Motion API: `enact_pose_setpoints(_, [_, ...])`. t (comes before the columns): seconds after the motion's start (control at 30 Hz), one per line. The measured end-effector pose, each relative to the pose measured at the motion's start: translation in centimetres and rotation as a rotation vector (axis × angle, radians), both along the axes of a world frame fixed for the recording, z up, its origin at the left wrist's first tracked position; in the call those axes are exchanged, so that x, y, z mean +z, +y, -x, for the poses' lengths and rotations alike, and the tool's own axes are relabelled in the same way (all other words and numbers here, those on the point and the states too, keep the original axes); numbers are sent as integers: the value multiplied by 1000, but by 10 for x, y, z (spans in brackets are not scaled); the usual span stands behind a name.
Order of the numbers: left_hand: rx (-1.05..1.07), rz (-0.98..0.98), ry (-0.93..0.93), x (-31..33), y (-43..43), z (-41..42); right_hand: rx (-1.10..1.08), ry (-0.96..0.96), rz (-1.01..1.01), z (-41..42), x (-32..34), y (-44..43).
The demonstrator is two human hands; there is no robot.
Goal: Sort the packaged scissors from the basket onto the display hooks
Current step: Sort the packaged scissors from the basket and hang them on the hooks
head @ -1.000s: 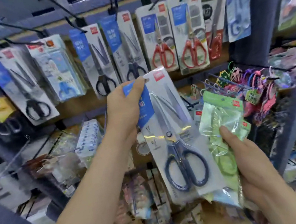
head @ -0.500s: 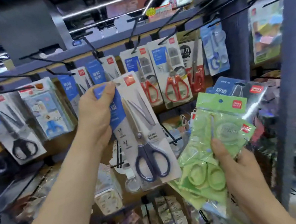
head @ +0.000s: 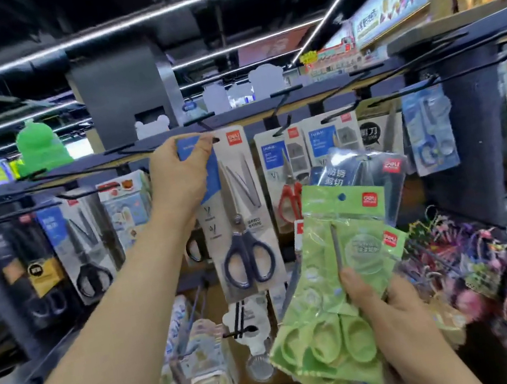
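The carded scissors pack is showing a pale grey card with a blue panel down its left side and a red logo square on top, and its scissors are showing silver blades and navy handles. The translucent lime-green packs are carrying red logo squares, and the glossy pack behind them is glinting dark navy with white characters. On the black hooks, hanging packs are displaying red-handled scissors and black-handled scissors, and a far-right pack is looking pale blue.
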State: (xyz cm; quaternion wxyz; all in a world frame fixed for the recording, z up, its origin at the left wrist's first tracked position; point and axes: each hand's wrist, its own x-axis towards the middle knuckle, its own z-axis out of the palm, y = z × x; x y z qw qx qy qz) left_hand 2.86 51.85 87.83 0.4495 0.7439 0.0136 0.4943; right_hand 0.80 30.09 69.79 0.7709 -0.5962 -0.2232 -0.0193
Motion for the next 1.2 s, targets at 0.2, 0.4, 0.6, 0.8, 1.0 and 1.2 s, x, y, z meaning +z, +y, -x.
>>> enact_pose_setpoints(0.2, [-4, 85, 111, -3, 13, -30, 65, 41, 5, -14, -2, 7])
enact_pose_setpoints(0.4, [-10, 24, 292, -30, 21, -48, 100, 52, 25, -31, -2, 12])
enact_pose_setpoints(0.6, [327, 72, 134, -47, 36, -71, 148, 45, 15, -48, 10, 11])
enact_pose_setpoints(0.8, [492, -172, 262, -48, 34, -85, 159, 125, -72, -55, 16, 15])
enact_pose_setpoints(1.0, [-50, -180, 313, -86, -49, -1, 124, 143, -166, -54, 16, 14])
enact_pose_setpoints(1.2, [-212, 95, 269, -134, -89, 16, 134, 151, -242, -47, 23, 9])
